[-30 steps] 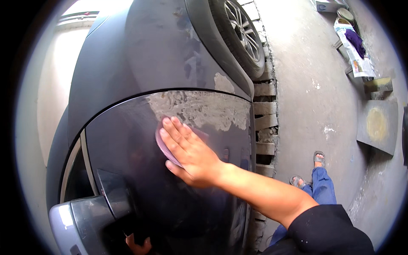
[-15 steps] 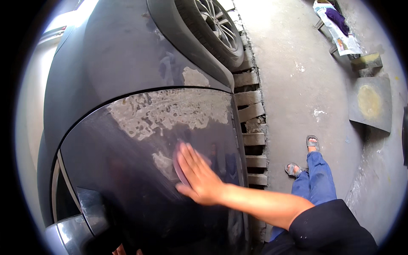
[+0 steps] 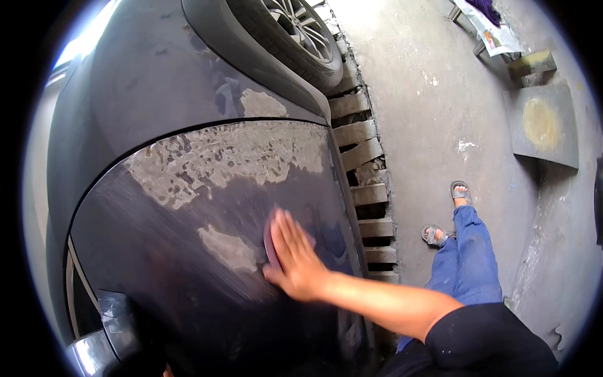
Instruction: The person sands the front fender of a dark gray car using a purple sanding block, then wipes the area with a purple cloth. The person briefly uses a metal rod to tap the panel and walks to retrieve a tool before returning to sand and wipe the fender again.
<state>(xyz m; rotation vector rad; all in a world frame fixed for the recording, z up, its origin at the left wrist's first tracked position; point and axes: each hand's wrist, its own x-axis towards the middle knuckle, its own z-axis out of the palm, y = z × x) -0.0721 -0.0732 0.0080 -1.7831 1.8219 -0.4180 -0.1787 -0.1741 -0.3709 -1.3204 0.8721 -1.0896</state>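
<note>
My right hand [image 3: 298,264] lies flat on a dark grey car door [image 3: 151,232], fingers together, pressing a purple-pink sanding disc [image 3: 270,245] against the paint. Only the disc's edges show beside the fingers. Just left of the hand is a small bare, light grey patch [image 3: 226,248] with scratch marks around it. Farther up the door spreads a larger mottled grey patch [image 3: 226,157], its paint worn through unevenly. Of my left hand [image 3: 168,371], only a sliver of skin shows at the lower edge near the side mirror; its fingers are hidden.
A side mirror [image 3: 119,327] juts out at the lower left. Beyond the door seam are the fender with another bare patch [image 3: 264,103] and the wheel [image 3: 301,31]. Slats over gaps [image 3: 370,195] run alongside the car. A grey stand [image 3: 543,125] and a covered bench [image 3: 496,34] stand to the right.
My right hand and the sanding disc have moved right across the door, uncovering the small bare patch. The view has shifted, and less of my left hand shows.
</note>
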